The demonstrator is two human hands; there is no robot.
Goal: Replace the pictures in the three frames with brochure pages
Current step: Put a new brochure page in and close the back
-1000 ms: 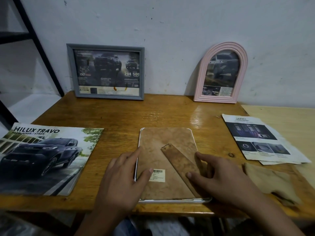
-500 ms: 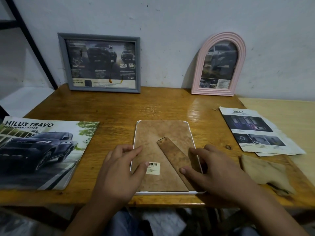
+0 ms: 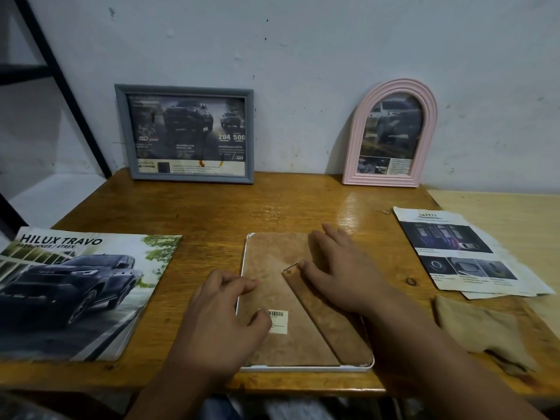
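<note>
Frames 1 and 2, gray frame [image 3: 184, 134] and pink frame [image 3: 391, 136], show brochure pages at the counter's [image 3: 212, 213] back edge; both hands, left hand [image 3: 221, 322] loosely curled, right hand [image 3: 342, 268] flat, press frame 3 [image 3: 291, 298], face-down at the front edge.

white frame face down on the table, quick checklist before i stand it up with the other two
1. Backing board seated inside white frame: ok.
2. Stand flap lying flat, not opened out: not ok.
3. Left hand and right hand on the frame: ok.
4. Brochure page inside: cannot tell, face down.
5. Gap at wall between grey frame and pink frame: ok.
</note>
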